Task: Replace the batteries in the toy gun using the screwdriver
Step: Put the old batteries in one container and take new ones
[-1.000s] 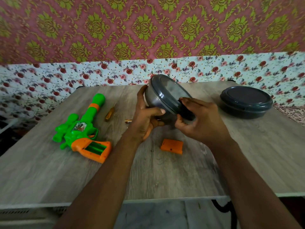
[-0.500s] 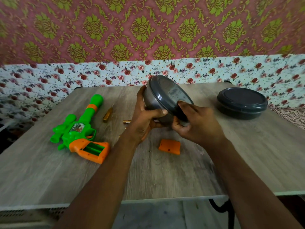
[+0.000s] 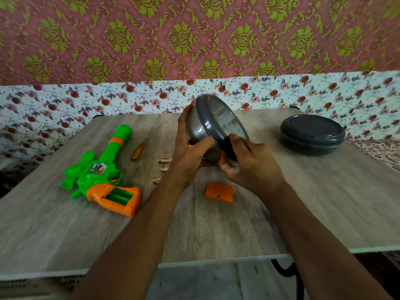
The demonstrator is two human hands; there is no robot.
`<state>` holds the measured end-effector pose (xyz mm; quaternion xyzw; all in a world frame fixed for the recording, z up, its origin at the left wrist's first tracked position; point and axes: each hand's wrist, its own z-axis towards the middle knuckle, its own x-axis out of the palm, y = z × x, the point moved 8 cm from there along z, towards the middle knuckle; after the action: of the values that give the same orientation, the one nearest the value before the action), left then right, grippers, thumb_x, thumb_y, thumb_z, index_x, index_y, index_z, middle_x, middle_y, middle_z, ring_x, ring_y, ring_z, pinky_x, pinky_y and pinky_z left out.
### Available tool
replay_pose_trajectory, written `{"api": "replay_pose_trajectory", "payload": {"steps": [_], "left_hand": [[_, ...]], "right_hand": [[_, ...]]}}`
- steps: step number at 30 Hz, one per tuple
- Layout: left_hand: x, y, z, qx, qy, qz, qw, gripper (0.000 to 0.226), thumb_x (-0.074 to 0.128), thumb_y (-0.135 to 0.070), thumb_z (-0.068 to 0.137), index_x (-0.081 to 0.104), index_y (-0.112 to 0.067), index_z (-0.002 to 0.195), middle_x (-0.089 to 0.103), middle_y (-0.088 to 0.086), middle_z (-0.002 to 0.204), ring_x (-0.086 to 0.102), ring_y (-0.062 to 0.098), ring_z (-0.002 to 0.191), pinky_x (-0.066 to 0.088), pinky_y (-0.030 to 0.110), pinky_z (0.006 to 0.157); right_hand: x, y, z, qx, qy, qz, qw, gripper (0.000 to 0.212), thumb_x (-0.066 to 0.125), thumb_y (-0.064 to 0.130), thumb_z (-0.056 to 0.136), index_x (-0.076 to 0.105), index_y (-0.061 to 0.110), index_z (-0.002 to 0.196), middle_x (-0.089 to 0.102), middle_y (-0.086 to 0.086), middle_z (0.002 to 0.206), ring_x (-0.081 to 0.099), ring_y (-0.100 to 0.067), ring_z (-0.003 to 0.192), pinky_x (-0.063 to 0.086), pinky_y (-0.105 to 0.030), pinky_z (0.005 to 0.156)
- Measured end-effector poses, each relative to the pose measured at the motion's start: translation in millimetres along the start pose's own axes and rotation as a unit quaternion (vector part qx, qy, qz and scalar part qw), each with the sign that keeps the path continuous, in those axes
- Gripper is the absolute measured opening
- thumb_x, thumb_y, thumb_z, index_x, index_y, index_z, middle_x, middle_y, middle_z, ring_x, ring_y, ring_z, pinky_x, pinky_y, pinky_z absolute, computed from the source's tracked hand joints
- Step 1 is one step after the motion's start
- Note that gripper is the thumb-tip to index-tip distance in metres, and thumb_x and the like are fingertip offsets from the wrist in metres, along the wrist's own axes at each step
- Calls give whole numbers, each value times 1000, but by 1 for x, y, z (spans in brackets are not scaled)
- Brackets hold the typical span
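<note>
A green and orange toy gun (image 3: 101, 173) lies on the left of the wooden table (image 3: 216, 224), its orange grip's battery bay open. The orange battery cover (image 3: 219, 192) lies loose near the table's middle. An amber-handled screwdriver (image 3: 137, 152) rests beside the barrel. Three small batteries (image 3: 165, 160) lie between the screwdriver and my left arm. I hold a round steel container with a dark grey lid (image 3: 216, 126) tilted above the table. My left hand (image 3: 192, 148) grips its steel body, and my right hand (image 3: 249, 163) pinches the lid's lower rim.
A second round container with a dark grey lid (image 3: 311, 135) stands on the table at the back right. A tiny screw (image 3: 194, 198) lies left of the cover. The table's near edge runs below my forearms; a patterned wall stands behind.
My right thumb and fingers have slid lower along the lid's rim. The container stays tilted in both hands, and more batteries show beside my left arm as the view shifts.
</note>
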<state>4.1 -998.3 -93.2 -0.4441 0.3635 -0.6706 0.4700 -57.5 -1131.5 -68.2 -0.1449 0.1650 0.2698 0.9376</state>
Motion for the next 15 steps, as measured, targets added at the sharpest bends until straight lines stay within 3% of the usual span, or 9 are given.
{"api": "replay_pose_trajectory", "payload": {"steps": [6, 12, 15], "left_hand": [[-4, -3, -1, 1, -9, 5, 1000, 92, 75, -21, 70, 36, -40, 151, 51, -2, 146, 62, 27, 123, 61, 58, 77], [-6, 6, 2, -23, -7, -26, 999, 85, 67, -6, 80, 36, -43, 150, 49, 2, 146, 61, 32, 122, 61, 57, 72], [-5, 8, 3, -37, -6, -38, 999, 83, 65, -5, 83, 36, -44, 149, 48, 4, 146, 60, 36, 122, 60, 56, 70]], "right_hand": [[2, 10, -1, -5, -9, -53, 999, 40, 71, 20, 84, 69, -15, 104, 72, -26, 86, 71, -36, 64, 57, -36, 50], [-1, 8, -4, -15, -29, -69, 997, 43, 54, 26, 99, 70, -13, 106, 74, -25, 93, 74, -34, 72, 59, -37, 53], [-3, 5, -5, -17, -32, -62, 997, 44, 56, 29, 99, 71, -12, 107, 74, -24, 95, 75, -34, 74, 60, -38, 55]]}}
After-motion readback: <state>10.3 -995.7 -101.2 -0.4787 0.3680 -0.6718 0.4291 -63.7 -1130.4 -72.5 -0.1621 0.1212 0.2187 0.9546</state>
